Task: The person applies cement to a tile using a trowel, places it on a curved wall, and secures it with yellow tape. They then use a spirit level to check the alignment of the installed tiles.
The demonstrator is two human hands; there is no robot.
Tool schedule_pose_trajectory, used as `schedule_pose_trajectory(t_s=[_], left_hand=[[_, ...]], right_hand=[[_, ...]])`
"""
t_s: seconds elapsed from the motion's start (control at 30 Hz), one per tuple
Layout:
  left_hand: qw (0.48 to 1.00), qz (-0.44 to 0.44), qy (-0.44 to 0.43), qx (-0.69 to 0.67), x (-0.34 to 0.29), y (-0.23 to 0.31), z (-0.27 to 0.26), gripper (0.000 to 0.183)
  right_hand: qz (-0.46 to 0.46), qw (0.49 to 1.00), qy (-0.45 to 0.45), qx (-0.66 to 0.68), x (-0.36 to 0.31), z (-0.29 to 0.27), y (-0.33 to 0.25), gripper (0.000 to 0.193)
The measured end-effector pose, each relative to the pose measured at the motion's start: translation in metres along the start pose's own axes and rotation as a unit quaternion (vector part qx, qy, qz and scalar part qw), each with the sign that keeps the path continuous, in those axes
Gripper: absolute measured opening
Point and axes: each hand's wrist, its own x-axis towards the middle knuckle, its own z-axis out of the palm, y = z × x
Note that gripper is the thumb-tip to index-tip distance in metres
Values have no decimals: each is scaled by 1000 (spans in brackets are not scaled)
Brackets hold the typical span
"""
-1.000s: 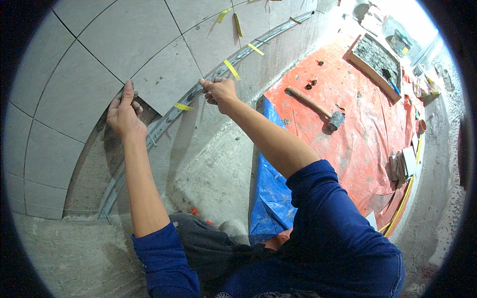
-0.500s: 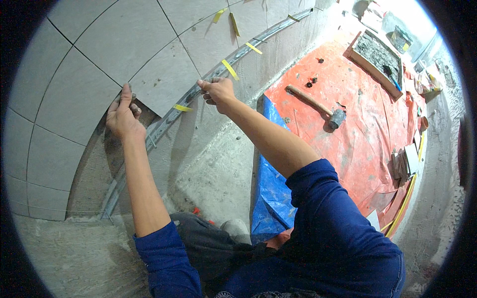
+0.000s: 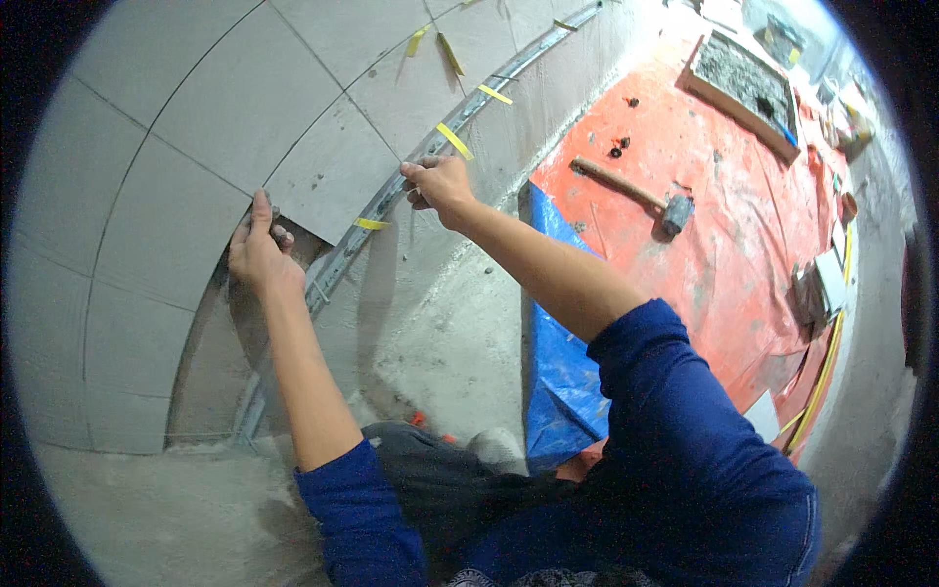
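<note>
My left hand (image 3: 266, 256) is at the corner of a grey wall tile (image 3: 328, 176), beside a dark untiled gap. Its thumb points up along the tile's edge and the other fingers are curled; what they hold, if anything, is hidden. Near the same tile's far corner, my right hand (image 3: 440, 186) pinches thumb and fingers together over a metal rail (image 3: 354, 245). Something thin may be in that pinch, too small to name. Yellow strips (image 3: 455, 141) stick out along the rail, one close above my right hand and another (image 3: 371, 224) below it.
A mallet (image 3: 636, 195) with a wooden handle lies on an orange sheet (image 3: 724, 293). Behind it sits a wooden tray (image 3: 740, 127) of wet grey mortar. A blue tarp (image 3: 559, 372) borders the bare floor. Tile pieces (image 3: 820, 286) lie at the right, near a yellow strip.
The whole view has shifted, so the scene sits slightly further right. Both hands keep about the same places at the tile's corners, with only small finger movement.
</note>
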Motion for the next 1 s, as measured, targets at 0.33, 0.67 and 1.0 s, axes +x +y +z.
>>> schedule_pose_trajectory(t_s=[0.33,0.67,1.0], left_hand=[[999,16,-21,19,-3,3,3,24],[1000,9,-21,13,-1,2,0,29],[1000,20,2,17,-4,2,3,30]], right_hand=[[108,960,72,248,2,15,-2,16],[57,979,71,182,8,13,5,18],[26,989,87,113,4,14,2,20]])
